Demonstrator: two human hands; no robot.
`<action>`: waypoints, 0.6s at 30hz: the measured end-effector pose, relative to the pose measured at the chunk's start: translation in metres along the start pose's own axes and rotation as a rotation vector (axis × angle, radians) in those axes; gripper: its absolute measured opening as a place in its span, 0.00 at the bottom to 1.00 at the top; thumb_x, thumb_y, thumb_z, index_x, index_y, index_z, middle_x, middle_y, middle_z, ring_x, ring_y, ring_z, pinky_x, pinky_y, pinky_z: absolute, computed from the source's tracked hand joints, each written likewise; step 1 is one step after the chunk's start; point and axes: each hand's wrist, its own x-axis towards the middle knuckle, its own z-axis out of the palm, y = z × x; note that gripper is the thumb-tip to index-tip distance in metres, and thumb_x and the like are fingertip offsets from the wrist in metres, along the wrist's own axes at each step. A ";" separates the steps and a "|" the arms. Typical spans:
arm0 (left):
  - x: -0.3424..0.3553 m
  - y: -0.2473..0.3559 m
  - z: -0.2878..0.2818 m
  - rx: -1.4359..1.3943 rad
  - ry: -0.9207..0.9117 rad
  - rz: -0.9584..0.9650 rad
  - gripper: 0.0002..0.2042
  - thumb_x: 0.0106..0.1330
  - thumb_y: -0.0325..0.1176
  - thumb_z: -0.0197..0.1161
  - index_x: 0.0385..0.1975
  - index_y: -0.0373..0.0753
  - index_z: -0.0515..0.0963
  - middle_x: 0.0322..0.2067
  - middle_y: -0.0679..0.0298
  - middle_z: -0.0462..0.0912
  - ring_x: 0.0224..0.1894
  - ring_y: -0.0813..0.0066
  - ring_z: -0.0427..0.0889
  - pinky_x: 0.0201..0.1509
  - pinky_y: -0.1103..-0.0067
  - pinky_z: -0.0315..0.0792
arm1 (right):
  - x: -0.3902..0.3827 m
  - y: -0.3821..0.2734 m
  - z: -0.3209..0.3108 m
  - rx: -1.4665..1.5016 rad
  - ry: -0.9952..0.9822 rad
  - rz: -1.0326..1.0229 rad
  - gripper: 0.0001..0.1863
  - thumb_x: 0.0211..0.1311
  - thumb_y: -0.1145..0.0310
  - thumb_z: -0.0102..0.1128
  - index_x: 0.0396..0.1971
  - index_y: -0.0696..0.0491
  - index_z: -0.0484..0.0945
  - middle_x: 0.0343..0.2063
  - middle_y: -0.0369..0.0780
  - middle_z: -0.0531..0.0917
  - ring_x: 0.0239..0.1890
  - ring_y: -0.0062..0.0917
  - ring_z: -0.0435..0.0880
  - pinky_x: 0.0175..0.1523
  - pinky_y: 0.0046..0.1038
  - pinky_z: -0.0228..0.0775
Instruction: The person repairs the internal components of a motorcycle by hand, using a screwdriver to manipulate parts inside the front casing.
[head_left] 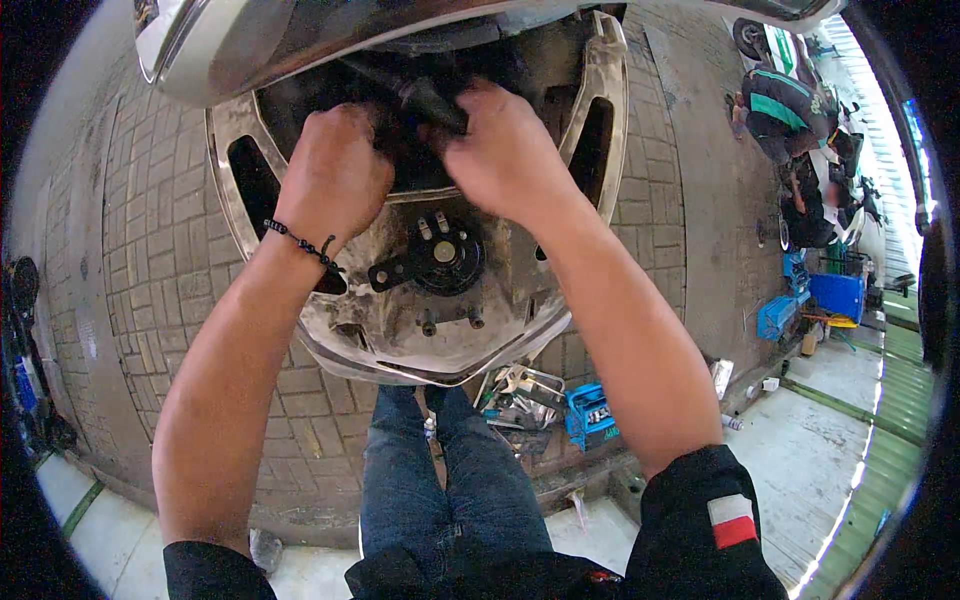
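Both hands reach into the dark opening in the front body of a motor scooter, whose pale, dirt-stained panel (480, 345) faces me. My left hand (338, 170) is closed at the opening's left side, its fingertips hidden in shadow. My right hand (505, 150) is closed on the other side, slightly blurred, its fingers bent around something I cannot make out. Next to the right hand's fingers lies a black, tube-like part (433, 103). Below the hands a round black horn (445, 255) with two metal terminals is fixed to the panel.
A glossy cover (300, 45) overhangs the opening. By my feet lie a tray of tools (522, 398) and a blue toolbox (592, 416) on brick paving. At right, a person in a dark and green shirt (785, 110) bends near motorcycles; a blue crate (836, 297) stands closer.
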 end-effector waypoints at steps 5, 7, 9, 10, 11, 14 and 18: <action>-0.002 -0.003 -0.001 0.133 -0.042 0.075 0.08 0.42 0.23 0.54 0.23 0.29 0.75 0.26 0.43 0.76 0.34 0.47 0.76 0.41 0.65 0.71 | -0.010 -0.013 -0.024 -0.078 0.109 -0.061 0.10 0.46 0.68 0.54 0.22 0.62 0.74 0.28 0.54 0.75 0.36 0.47 0.74 0.44 0.41 0.66; -0.003 0.002 -0.005 0.011 0.006 0.085 0.08 0.43 0.24 0.55 0.24 0.29 0.75 0.26 0.44 0.76 0.34 0.48 0.76 0.41 0.65 0.71 | -0.019 -0.029 -0.049 -0.223 0.107 -0.072 0.10 0.48 0.69 0.54 0.20 0.61 0.74 0.27 0.54 0.75 0.35 0.46 0.74 0.42 0.41 0.66; -0.007 0.001 -0.008 -0.014 0.053 0.063 0.07 0.45 0.25 0.56 0.24 0.30 0.76 0.26 0.44 0.76 0.34 0.48 0.76 0.41 0.65 0.71 | -0.031 -0.041 -0.069 -0.245 -0.012 -0.005 0.10 0.48 0.68 0.54 0.20 0.61 0.73 0.26 0.53 0.75 0.34 0.46 0.75 0.40 0.42 0.66; -0.007 0.002 -0.006 -0.034 0.075 0.056 0.07 0.46 0.26 0.56 0.24 0.30 0.76 0.26 0.44 0.76 0.33 0.48 0.76 0.41 0.65 0.71 | -0.036 -0.045 -0.079 -0.263 -0.072 0.035 0.10 0.49 0.68 0.54 0.19 0.61 0.73 0.25 0.52 0.75 0.33 0.46 0.75 0.40 0.42 0.66; -0.005 0.003 -0.005 -0.019 0.061 0.045 0.07 0.47 0.26 0.56 0.23 0.30 0.76 0.26 0.44 0.76 0.33 0.48 0.76 0.41 0.65 0.70 | -0.041 -0.048 -0.087 -0.293 -0.146 0.076 0.10 0.49 0.68 0.54 0.19 0.61 0.73 0.24 0.52 0.75 0.32 0.45 0.75 0.39 0.41 0.67; -0.002 0.003 -0.003 0.042 -0.044 0.013 0.09 0.50 0.31 0.56 0.25 0.30 0.76 0.29 0.45 0.75 0.35 0.49 0.74 0.43 0.65 0.68 | -0.047 -0.056 -0.100 -0.369 -0.321 0.164 0.10 0.48 0.68 0.54 0.18 0.61 0.74 0.23 0.51 0.76 0.30 0.45 0.77 0.37 0.40 0.69; -0.003 0.002 -0.003 0.037 -0.131 -0.034 0.14 0.55 0.38 0.56 0.28 0.32 0.75 0.33 0.48 0.75 0.39 0.49 0.70 0.47 0.65 0.65 | -0.045 -0.062 -0.099 -0.447 -0.379 0.119 0.08 0.44 0.69 0.56 0.16 0.60 0.76 0.22 0.51 0.78 0.27 0.44 0.79 0.36 0.38 0.72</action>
